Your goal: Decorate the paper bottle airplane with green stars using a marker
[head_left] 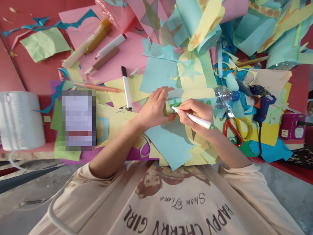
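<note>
A plastic bottle (pixel 223 98) lies on its side, wrapped in light blue paper, with its clear neck and blue cap pointing right. My left hand (pixel 154 109) is closed around the bottle's wrapped left end. In my right hand (pixel 197 112) is a white marker (pixel 199 120) with a green end, pinched like a pen. The marker's tip is at the wrapped side, beside a small green star (pixel 175 103). Above the bottle stretches a cream paper piece (pixel 187 78) bearing a pale green star. Blue paper (pixel 170 140) lies beneath my wrists.
Scissors (pixel 236 130) with red and yellow handles and a blue glue gun (pixel 262 106) with a cord lie to the right. A black-capped marker (pixel 126 86) and more markers (pixel 105 62) are left. Paper-covered bottles (pixel 209 39) stand behind. A blurred phone (pixel 78 119) lies left.
</note>
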`<act>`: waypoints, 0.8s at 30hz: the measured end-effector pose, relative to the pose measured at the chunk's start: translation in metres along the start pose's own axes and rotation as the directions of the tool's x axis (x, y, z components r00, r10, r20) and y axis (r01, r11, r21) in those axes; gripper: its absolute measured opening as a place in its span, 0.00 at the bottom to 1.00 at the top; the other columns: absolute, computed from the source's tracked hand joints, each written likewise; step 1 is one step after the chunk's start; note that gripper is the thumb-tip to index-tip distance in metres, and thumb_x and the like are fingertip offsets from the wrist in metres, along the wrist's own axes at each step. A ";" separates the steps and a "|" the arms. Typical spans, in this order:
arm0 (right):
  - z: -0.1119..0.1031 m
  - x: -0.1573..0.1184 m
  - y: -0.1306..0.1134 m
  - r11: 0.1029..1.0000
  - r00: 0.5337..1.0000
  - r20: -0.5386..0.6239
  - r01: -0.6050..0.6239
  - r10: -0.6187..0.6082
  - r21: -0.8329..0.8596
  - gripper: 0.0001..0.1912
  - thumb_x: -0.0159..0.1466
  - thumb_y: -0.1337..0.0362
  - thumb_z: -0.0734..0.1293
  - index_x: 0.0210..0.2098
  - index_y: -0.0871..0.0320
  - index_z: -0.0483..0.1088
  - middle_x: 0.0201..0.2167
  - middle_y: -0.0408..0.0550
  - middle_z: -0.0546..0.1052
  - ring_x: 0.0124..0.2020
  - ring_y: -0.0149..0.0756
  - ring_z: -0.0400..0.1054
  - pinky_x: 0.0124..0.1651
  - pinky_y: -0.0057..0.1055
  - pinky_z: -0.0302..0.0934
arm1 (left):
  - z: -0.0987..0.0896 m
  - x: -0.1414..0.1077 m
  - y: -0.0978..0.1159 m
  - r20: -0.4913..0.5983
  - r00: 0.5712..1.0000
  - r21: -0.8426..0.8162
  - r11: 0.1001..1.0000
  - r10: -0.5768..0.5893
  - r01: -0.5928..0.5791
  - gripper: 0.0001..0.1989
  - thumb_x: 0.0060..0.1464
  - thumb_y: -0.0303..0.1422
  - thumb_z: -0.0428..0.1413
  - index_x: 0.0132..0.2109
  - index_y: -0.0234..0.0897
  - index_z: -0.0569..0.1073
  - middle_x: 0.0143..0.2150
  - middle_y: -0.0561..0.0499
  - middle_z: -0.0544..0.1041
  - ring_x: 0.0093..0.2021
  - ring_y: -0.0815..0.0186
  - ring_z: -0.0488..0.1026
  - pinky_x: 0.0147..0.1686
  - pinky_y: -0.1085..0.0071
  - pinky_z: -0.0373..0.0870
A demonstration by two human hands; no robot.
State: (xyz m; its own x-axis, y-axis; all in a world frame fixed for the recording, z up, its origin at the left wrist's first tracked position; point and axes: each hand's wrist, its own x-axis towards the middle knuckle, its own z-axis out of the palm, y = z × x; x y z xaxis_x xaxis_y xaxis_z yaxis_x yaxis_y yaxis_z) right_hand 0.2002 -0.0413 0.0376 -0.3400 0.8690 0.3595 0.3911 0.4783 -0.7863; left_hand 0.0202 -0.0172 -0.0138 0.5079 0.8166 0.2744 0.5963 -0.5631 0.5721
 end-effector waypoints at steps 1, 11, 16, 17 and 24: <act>0.000 0.000 0.000 1.000 1.000 -0.001 0.003 -0.003 0.005 0.05 0.61 0.67 0.64 0.27 0.56 0.66 0.22 0.42 0.73 0.24 0.26 0.67 0.26 0.26 0.59 | 0.000 0.000 0.000 0.004 1.000 -0.001 1.000 -0.007 0.007 0.36 0.46 0.37 0.62 0.58 0.39 0.53 0.52 0.41 0.68 0.52 0.51 0.68 0.46 0.58 0.69; -0.006 0.002 -0.004 0.999 0.999 0.025 -0.041 0.041 -0.019 0.06 0.61 0.67 0.63 0.26 0.56 0.65 0.22 0.42 0.72 0.25 0.26 0.68 0.28 0.26 0.62 | 0.001 -0.001 -0.001 0.002 1.000 -0.005 1.000 -0.007 0.007 0.38 0.45 0.38 0.63 0.58 0.39 0.52 0.52 0.41 0.68 0.51 0.50 0.69 0.46 0.57 0.69; -0.005 -0.001 -0.001 0.999 0.998 -0.056 0.001 0.001 0.037 0.05 0.61 0.67 0.63 0.28 0.55 0.65 0.24 0.42 0.74 0.25 0.26 0.68 0.27 0.26 0.63 | -0.001 0.001 0.000 0.018 1.000 -0.042 0.999 -0.015 0.016 0.36 0.45 0.36 0.63 0.57 0.39 0.53 0.52 0.41 0.67 0.53 0.50 0.67 0.48 0.56 0.68; -0.004 -0.002 0.000 0.998 0.991 -0.132 0.029 -0.022 0.050 0.04 0.61 0.66 0.63 0.29 0.55 0.66 0.25 0.42 0.74 0.25 0.26 0.68 0.27 0.27 0.63 | -0.002 0.001 0.000 0.025 0.999 -0.056 0.998 -0.022 0.023 0.34 0.45 0.36 0.62 0.56 0.39 0.55 0.50 0.42 0.67 0.53 0.50 0.67 0.48 0.56 0.68; -0.004 -0.008 0.020 0.985 0.881 -0.469 0.132 -0.065 0.111 0.24 0.65 0.45 0.52 0.46 0.51 0.69 0.28 0.44 0.76 0.22 0.30 0.70 0.19 0.29 0.62 | -0.013 0.001 -0.003 0.014 0.992 -0.198 0.973 -0.122 0.122 0.28 0.49 0.44 0.59 0.53 0.41 0.59 0.46 0.47 0.68 0.48 0.56 0.69 0.45 0.59 0.70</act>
State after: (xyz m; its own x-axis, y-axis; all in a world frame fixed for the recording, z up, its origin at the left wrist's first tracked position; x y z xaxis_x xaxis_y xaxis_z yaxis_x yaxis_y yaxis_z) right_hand 0.2137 -0.0384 0.0208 0.0756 0.7936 0.6037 0.2455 0.5720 -0.7826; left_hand 0.0113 -0.0129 -0.0048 0.4402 0.8772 0.1918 0.5188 -0.4228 0.7430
